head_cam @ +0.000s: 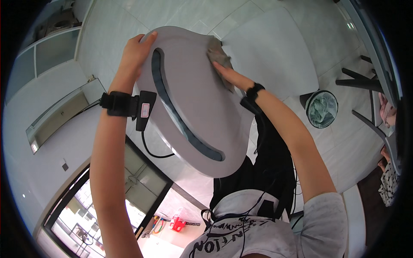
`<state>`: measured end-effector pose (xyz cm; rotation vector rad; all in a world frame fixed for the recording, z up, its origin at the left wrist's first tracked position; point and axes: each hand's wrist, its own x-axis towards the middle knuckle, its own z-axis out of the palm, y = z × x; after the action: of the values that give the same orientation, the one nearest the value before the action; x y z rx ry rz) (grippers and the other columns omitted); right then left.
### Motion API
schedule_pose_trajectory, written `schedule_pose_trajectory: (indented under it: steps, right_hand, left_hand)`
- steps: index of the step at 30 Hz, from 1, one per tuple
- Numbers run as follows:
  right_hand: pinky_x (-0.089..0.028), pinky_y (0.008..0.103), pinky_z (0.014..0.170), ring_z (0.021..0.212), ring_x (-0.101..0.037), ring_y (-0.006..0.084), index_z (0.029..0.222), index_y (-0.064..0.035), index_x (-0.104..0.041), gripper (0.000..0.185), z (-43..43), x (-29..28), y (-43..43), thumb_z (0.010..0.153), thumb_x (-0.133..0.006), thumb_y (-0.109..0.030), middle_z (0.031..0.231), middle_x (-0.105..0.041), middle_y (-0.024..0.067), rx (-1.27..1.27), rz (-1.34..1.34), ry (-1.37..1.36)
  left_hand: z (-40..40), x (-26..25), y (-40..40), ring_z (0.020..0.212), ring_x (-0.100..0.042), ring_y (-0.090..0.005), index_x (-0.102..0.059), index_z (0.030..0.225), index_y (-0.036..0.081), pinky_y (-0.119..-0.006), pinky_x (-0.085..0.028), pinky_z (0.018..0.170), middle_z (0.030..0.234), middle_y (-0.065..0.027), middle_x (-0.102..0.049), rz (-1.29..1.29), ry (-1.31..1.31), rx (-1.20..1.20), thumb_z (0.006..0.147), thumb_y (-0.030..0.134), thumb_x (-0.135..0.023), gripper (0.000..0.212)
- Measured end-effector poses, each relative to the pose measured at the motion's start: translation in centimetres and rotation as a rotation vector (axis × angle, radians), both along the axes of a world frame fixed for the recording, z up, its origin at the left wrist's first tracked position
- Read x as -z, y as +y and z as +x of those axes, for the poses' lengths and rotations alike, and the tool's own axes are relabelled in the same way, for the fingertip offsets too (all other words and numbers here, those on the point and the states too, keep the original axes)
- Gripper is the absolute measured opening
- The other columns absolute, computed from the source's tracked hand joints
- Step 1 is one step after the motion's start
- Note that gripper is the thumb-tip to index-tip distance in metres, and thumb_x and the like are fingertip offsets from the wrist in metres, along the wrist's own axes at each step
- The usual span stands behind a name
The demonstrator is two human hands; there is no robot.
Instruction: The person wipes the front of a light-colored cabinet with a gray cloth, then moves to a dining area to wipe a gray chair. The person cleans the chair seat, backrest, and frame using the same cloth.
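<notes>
A curved grey plastic panel (200, 93) with a long curved slot, much like a chair backrest, stands tilted in front of my body. My left hand (135, 53) grips its upper left edge, with the thumb on the near face. On the opposite side, my right hand (232, 75) presses a crumpled grey-brown cloth (219, 53) against the panel's edge. Part of the cloth is hidden under the fingers. A black strapped device (129, 104) with a cable sits on my left wrist, and a black band (255, 91) is around my right wrist.
Beyond the panel lies a pale, flat, round-cornered surface (274, 54). A lined waste bin (322, 109) stands on the tiled floor to the right. Black furniture legs (359, 83) and another person's foot (384, 156) are farther right. A red plastic item (176, 224) shows through the doorway.
</notes>
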<state>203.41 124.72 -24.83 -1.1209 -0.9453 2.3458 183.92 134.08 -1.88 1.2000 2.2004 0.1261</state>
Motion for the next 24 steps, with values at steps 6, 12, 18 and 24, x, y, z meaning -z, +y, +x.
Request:
schedule_pose_trajectory:
  steps: [6, 12, 18, 24]
  right_hand:
    - [-0.033, 0.0386, 0.101, 0.121, -0.040, 0.0230, 0.135, -0.0089, -0.037, 0.057, 8.3, 4.8, -7.2, 0.093, -0.040, -0.048, 0.136, -0.040, 0.0080, 0.478, -0.637, 0.166]
    - [-0.035, 0.0380, 0.100, 0.117, -0.044, 0.0229, 0.133, -0.0076, -0.037, 0.057, 19.5, 0.2, -3.5, 0.092, -0.045, -0.046, 0.129, -0.046, 0.0077, 0.878, -0.335, -0.017]
    - [-0.023, 0.0336, 0.107, 0.128, -0.031, 0.0275, 0.137, 0.0031, -0.026, 0.075, 26.6, 15.1, 1.2, 0.089, -0.045, -0.051, 0.139, -0.033, 0.0177, 0.434, 0.378, -0.743]
    - [0.001, 0.0481, 0.110, 0.138, 0.007, 0.0296, 0.143, -0.0068, -0.013, 0.069, 16.5, 17.5, 3.3, 0.092, -0.035, -0.047, 0.151, 0.005, 0.0080, -0.052, 0.504, -1.267]
  left_hand:
    - [0.1, -0.6, 0.3, 0.102, -0.058, -0.0269, -0.051, 0.122, -0.002, -0.035, -0.045, 0.085, 0.109, -0.0201, -0.060, -0.035, -0.087, 0.032, 0.083, 0.043, -0.057, 0.059]
    - [0.0, -0.6, -0.8, 0.080, -0.060, -0.0163, -0.056, 0.113, 0.002, -0.027, -0.048, 0.071, 0.091, -0.0099, -0.062, 0.035, -0.003, 0.006, 0.090, 0.040, -0.052, 0.045]
    - [0.8, -1.7, -0.7, 0.080, -0.061, -0.0172, -0.055, 0.116, 0.004, -0.027, -0.048, 0.072, 0.093, -0.0107, -0.063, 0.065, -0.019, 0.034, 0.089, 0.042, -0.051, 0.046]
    - [1.1, -1.4, -0.7, 0.078, -0.062, -0.0185, -0.056, 0.114, 0.005, -0.029, -0.048, 0.071, 0.091, -0.0117, -0.063, -0.061, 0.006, -0.102, 0.087, 0.042, -0.053, 0.046]
